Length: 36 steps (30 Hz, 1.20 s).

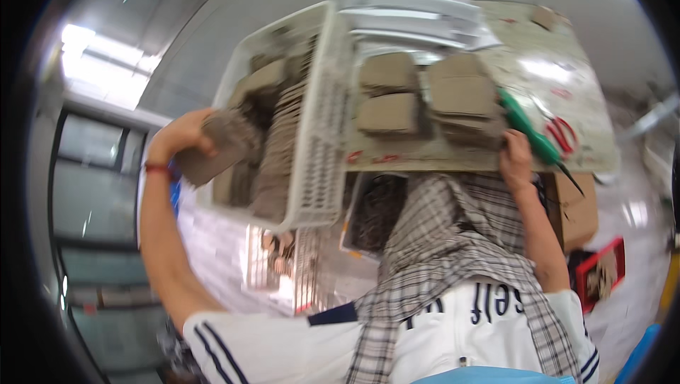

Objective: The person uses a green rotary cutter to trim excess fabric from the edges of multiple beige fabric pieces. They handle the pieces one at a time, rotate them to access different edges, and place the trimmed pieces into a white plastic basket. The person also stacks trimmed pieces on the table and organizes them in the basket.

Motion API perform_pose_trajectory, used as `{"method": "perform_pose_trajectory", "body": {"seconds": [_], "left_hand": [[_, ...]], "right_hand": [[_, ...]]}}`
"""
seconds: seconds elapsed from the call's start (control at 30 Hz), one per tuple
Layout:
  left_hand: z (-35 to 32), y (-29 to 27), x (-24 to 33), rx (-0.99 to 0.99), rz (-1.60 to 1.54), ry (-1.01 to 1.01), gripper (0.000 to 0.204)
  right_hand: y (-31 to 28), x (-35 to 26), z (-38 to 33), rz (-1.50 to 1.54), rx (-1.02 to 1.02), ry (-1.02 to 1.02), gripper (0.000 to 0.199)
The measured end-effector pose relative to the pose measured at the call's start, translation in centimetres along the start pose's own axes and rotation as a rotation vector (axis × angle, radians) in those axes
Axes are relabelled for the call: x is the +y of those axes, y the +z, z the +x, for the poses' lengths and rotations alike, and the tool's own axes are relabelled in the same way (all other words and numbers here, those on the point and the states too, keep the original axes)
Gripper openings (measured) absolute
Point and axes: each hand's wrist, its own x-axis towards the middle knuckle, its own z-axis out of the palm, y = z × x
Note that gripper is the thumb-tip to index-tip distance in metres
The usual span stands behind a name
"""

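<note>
My left hand point(185, 136) is closed around a stack of grey-brown flat pieces point(221, 149), tilted at the left side of a white plastic crate point(319, 129). Rows of similar pieces point(280, 143) fill much of that crate. My right hand point(517, 157) rests at the table's front edge with curled fingers, close to the near right corner of a taller stack point(464, 93). Whatever its fingers hold, if anything, is hidden. Left of that stack sit two smaller piles, a far one point(386, 72) and a near one point(388, 113). The pieces' material is unclear.
Right of the stacks lie a green tool point(524, 125) with a dark thin end and red-handled scissors point(563, 134). White trays point(421, 19) lie at the table's back. Below are a dark-filled bin point(379, 210), another crate point(306, 270), a cardboard box point(575, 207) and a red box point(602, 274).
</note>
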Motion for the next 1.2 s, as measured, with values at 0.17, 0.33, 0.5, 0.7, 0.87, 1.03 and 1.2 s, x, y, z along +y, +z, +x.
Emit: {"method": "perform_pose_trajectory", "body": {"seconds": [0.17,0.33,0.5,0.7,0.87,1.03,1.2], "left_hand": [[4.4,0.6,10.1,-0.015,-0.271,0.169,0.071],[10.6,1.9,22.5,-0.219,-0.186,0.443,0.07],[18.5,5.2,34.2,-0.404,-0.213,0.637,0.075],[26.1,10.5,44.7,-0.491,-0.044,0.663,0.065],[34.8,16.1,47.6,-0.609,0.023,0.576,0.059],[39.4,20.2,47.5,-0.615,0.053,0.504,0.063],[40.4,20.6,46.6,-0.427,-0.092,0.664,0.074]], "right_hand": [[-3.1,0.6,1.2,-0.323,0.203,-0.148,0.041],[-5.7,3.3,2.0,-0.46,-0.123,0.143,0.056],[-5.2,5.4,2.1,-0.552,-0.013,0.205,0.06],[-5.9,7.8,3.0,-0.614,0.063,0.35,0.06],[-6.6,8.3,3.5,-0.642,0.095,0.391,0.059],[-6.4,9.0,3.9,-0.709,0.099,0.421,0.06],[-6.8,8.0,4.4,-0.728,0.071,0.474,0.066]]}}
